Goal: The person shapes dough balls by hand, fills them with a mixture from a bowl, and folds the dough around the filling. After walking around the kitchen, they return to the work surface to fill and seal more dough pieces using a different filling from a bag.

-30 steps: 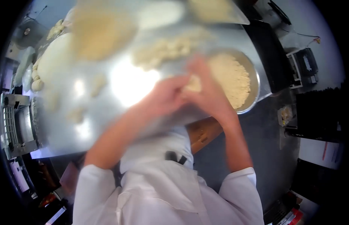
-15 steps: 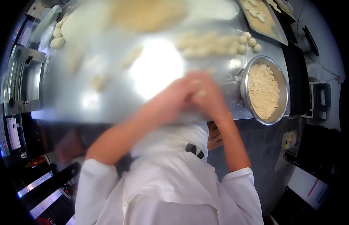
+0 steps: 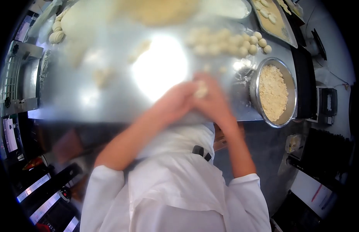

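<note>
My left hand (image 3: 180, 98) and my right hand (image 3: 213, 98) meet over the near edge of the steel table, just in front of the white apron. Between them is a pale piece of dough (image 3: 201, 89), with the fingers of both hands closed around it. Haze blurs the fingertips, so the exact grip does not show. Beyond the hands, rows of round dough balls (image 3: 214, 42) sit on the table. To the right stands a steel bowl (image 3: 255, 92) holding a crumbly, pale yellow filling (image 3: 273, 92).
A tray (image 3: 289, 36) with flattened dough pieces is at the far right. Rolled dough pieces (image 3: 56, 37) lie at the far left, near a metal machine (image 3: 21, 77). Small scraps (image 3: 103, 77) are on the table (image 3: 67, 104). A blurred tan heap (image 3: 160, 11) lies at the back.
The hands stay together around the dough, and more of the pale piece shows between them now. The camera view has shifted slightly.
</note>
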Motion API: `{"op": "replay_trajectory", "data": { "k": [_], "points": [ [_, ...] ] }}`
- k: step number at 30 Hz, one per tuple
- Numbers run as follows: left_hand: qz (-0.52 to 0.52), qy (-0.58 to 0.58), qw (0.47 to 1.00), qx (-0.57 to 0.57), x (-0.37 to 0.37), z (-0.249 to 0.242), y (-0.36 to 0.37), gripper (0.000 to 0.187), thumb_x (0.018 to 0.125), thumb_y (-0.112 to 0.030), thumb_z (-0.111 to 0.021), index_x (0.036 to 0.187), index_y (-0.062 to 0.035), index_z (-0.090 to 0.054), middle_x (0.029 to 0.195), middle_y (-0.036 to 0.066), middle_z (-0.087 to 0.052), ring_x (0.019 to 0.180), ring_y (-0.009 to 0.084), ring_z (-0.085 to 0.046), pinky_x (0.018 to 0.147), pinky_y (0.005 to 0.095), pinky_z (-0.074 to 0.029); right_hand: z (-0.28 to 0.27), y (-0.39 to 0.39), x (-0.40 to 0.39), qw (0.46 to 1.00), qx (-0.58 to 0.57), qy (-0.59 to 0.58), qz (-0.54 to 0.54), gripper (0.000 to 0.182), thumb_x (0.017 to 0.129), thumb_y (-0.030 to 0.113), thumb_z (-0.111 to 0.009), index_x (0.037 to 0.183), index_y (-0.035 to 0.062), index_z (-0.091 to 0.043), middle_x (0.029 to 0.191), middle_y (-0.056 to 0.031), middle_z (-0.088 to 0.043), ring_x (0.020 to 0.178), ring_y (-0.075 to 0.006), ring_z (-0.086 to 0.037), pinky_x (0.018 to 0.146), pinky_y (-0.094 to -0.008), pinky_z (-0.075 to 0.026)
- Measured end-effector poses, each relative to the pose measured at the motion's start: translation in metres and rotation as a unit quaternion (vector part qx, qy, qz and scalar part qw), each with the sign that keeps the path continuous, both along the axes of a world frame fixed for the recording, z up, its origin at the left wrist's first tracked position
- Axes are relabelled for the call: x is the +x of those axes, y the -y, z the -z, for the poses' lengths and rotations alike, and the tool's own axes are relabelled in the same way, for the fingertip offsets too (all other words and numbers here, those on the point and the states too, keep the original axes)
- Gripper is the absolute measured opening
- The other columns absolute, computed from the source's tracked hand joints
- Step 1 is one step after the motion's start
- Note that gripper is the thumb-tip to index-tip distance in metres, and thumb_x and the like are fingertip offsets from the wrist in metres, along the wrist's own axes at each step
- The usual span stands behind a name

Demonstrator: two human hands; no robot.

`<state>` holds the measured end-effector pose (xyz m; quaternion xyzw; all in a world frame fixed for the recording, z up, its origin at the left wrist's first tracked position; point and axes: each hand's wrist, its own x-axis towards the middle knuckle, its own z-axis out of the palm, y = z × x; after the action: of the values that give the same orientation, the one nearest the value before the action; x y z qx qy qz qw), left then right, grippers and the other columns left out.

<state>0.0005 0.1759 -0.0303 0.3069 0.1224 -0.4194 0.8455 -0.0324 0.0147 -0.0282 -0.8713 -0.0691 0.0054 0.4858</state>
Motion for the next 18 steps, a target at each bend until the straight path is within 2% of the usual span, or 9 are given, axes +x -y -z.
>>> {"op": "replay_trajectory", "data": {
  "k": [4,7,11,14,16,17,18],
  "points": [
    [-0.007,0.046,0.995,0.089,-0.007,0.006,0.009,0.029,0.098,-0.014,-0.058,0.122,0.0033,-0.056,0.113,0.013,-0.063,0.102,0.0175,-0.064,0.091,0.0314,-0.054,0.016,0.001,0.004,0.997,-0.033,0.063,-0.024,0.062,0.072,0.011,-0.076,0.129,0.0003,-0.054,0.132,-0.0184,-0.057,0.128,-0.0359,-0.051,0.108,-0.0425,-0.039],
    [0.034,0.064,0.992,0.101,-0.003,0.003,0.0,0.03,0.097,-0.017,-0.059,0.121,0.0008,-0.057,0.111,0.01,-0.064,0.1,0.0153,-0.062,0.091,0.0317,-0.051,0.024,0.0,0.009,0.993,-0.042,0.092,-0.056,0.062,0.072,0.009,-0.075,0.13,0.0008,-0.055,0.134,-0.017,-0.057,0.13,-0.0345,-0.05,0.111,-0.0416,-0.037],
    [0.158,0.138,0.967,0.145,0.003,-0.035,-0.02,0.037,0.099,-0.03,-0.058,0.122,-0.0012,-0.058,0.111,0.008,-0.064,0.104,0.0164,-0.061,0.095,0.0316,-0.048,0.018,-0.011,0.004,0.996,0.027,0.078,-0.025,0.051,0.077,0.006,-0.071,0.126,0.0016,-0.058,0.133,-0.0171,-0.058,0.129,-0.0335,-0.05,0.111,-0.0425,-0.037],
    [0.168,0.224,0.94,0.197,0.001,-0.031,-0.023,0.044,0.102,-0.036,-0.053,0.127,-0.0005,-0.055,0.113,0.009,-0.064,0.109,0.0186,-0.061,0.099,0.0338,-0.047,0.013,-0.021,0.007,0.994,0.033,0.1,-0.006,0.036,0.085,0.006,-0.066,0.12,0.001,-0.062,0.128,-0.0166,-0.062,0.127,-0.0325,-0.053,0.11,-0.0437,-0.037],
    [0.065,0.088,0.99,0.088,0.001,-0.018,-0.023,0.047,0.103,-0.037,-0.05,0.132,-0.0005,-0.052,0.12,0.01,-0.062,0.112,0.0195,-0.06,0.102,0.0356,-0.046,0.017,-0.021,0.01,0.991,-0.007,0.132,0.01,0.026,0.091,0.008,-0.062,0.116,-0.0001,-0.064,0.124,-0.0162,-0.064,0.124,-0.0317,-0.055,0.11,-0.0445,-0.037],
    [0.014,0.018,0.999,0.031,0.001,-0.014,-0.022,0.048,0.104,-0.038,-0.049,0.134,-0.0005,-0.05,0.123,0.011,-0.061,0.114,0.02,-0.059,0.104,0.0365,-0.046,0.02,-0.019,0.01,0.991,0.001,0.13,0.017,0.025,0.093,0.011,-0.06,0.114,-0.0006,-0.064,0.123,-0.016,-0.065,0.122,-0.0311,-0.056,0.11,-0.0447,-0.036],
    [0.003,0.02,0.999,0.024,-0.002,-0.013,-0.018,0.047,0.105,-0.037,-0.047,0.134,-0.0005,-0.05,0.125,0.012,-0.06,0.114,0.0202,-0.059,0.105,0.0372,-0.046,0.023,-0.017,0.011,0.991,0.009,0.129,0.024,0.024,0.096,0.015,-0.057,0.113,-0.0012,-0.065,0.122,-0.0158,-0.066,0.121,-0.0305,-0.057,0.11,-0.0449,-0.036]
  ]
}}
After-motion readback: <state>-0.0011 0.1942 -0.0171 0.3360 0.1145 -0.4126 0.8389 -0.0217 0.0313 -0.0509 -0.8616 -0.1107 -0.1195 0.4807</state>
